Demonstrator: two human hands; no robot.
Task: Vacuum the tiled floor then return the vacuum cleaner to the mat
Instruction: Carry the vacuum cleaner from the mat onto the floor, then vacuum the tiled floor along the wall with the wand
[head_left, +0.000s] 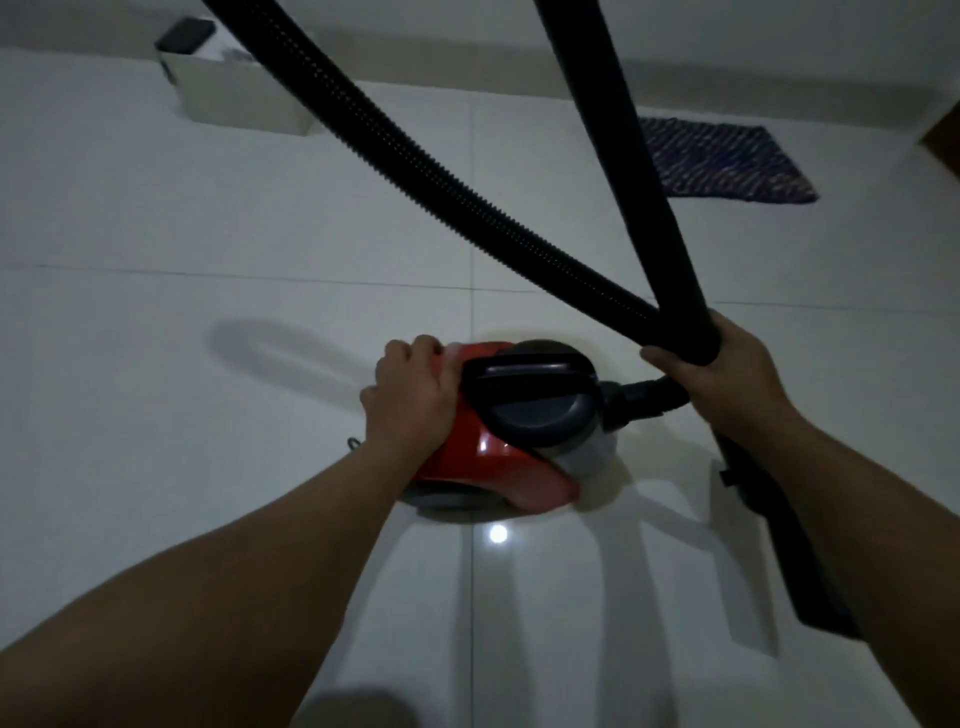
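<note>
A red canister vacuum cleaner with a dark round lid and handle stands on the white tiled floor in the middle of the view. My left hand rests on its red rear end, fingers curled over the edge. My right hand grips the black hose and a smooth black tube together, just right of the canister. The hose loops up out of the top of the frame. A black nozzle piece extends below my right forearm. A dark blue patterned mat lies at the far right.
A white box-like object with a dark item on top stands against the far wall at upper left. A brown wooden edge shows at the far right. A ceiling light reflects on the glossy tile below the vacuum.
</note>
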